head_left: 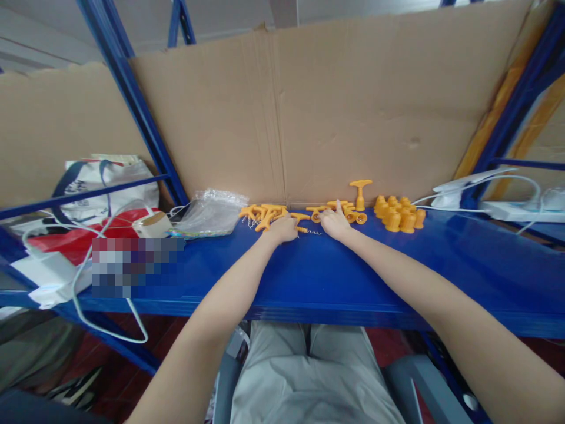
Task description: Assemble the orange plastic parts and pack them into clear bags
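My left hand [286, 228] is at the right end of a pile of yellow T-handled corkscrews [265, 213], its fingers curled in around a corkscrew [302, 218]. Its fingertips are partly hidden. A bare metal spiral [314, 232] shows on the blue surface between my hands. My right hand [334, 224] rests among several yellow corkscrews with bell-shaped cups [361, 218] that lie on their sides. Its index finger points forward and is apart from the thumb. Just beyond it, one corkscrew in its cup [361, 194] stands upright against the cardboard.
Several yellow cups [399, 215] stand grouped to the right. Clear plastic bags [216, 213] lie left of the pile. White cables and a power strip [525, 211] are at the right; a cloth bag [110, 185] is at the left. A cardboard sheet [375, 106] walls the back.
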A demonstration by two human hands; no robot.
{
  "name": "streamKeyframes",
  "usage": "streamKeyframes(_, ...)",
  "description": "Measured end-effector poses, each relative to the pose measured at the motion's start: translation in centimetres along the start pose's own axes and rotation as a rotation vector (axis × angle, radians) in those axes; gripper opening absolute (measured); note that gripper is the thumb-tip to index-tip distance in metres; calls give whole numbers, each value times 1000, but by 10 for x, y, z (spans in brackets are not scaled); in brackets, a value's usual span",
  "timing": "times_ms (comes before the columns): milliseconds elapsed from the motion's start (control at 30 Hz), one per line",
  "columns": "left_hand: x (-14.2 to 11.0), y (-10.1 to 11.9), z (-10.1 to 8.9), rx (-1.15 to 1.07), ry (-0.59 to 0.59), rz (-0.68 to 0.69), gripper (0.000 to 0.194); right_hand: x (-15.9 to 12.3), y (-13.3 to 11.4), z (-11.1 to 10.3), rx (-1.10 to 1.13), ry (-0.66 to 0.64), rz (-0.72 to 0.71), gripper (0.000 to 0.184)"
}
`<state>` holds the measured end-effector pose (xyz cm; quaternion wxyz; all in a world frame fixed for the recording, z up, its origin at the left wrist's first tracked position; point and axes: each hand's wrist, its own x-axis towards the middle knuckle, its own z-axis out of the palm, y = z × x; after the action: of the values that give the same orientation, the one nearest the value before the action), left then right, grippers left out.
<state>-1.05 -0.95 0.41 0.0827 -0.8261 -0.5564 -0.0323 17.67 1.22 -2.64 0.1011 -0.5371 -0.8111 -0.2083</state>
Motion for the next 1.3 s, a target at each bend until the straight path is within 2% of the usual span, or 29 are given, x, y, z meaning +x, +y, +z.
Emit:
streamKeyframes(400, 1, 0, 1, -10, 12, -4, 33, -1, -2, -2, 11, -11, -27, 48)
streamKeyframes(700, -2, -1, -4, -27, 2, -31, 36, -2, 5, 4, -50, 112, -106, 43)
streamKeyframes(900, -1, -1, -4, -13, -16, -30, 35, -3, 5, 2, -38, 86, -63, 44)
streamKeyframes(1300, -5, 4, -14, 30, -55, -41, 35, -6, 3, -3, -33, 93, -89, 42)
